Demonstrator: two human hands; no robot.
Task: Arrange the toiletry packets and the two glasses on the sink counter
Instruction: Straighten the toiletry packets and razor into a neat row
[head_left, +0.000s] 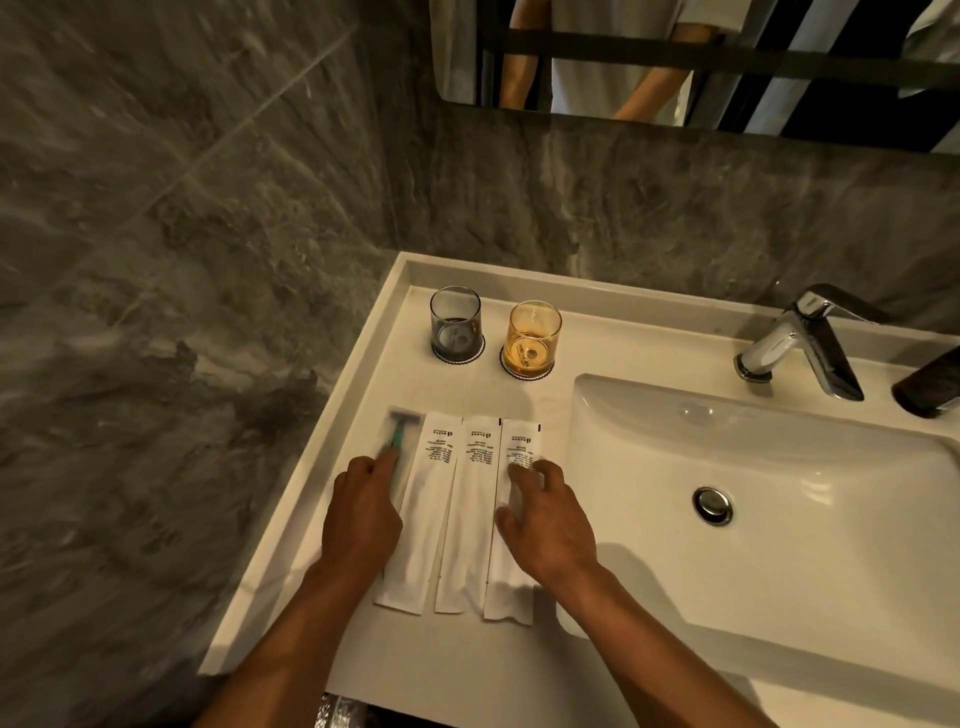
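Three long white toiletry packets lie side by side on the white counter (332, 447): a left packet (421, 519), a middle packet (470, 519) and a right packet (511, 587). A clear packet holding a green-handled razor (397, 436) lies at their left. My left hand (363, 514) rests on the razor packet, fingers pressing its lower part. My right hand (545, 519) lies flat on the right packet with fingers spread. Behind them stand a grey glass (456, 322) and an amber glass (534, 338), each upright on a round coaster.
The sink basin (779, 467) with its drain (712, 505) lies right of the packets. A chrome faucet (802, 343) stands behind it, with a dark object (930, 384) at the far right. Grey marble walls close the left and back; a mirror (675, 62) hangs above.
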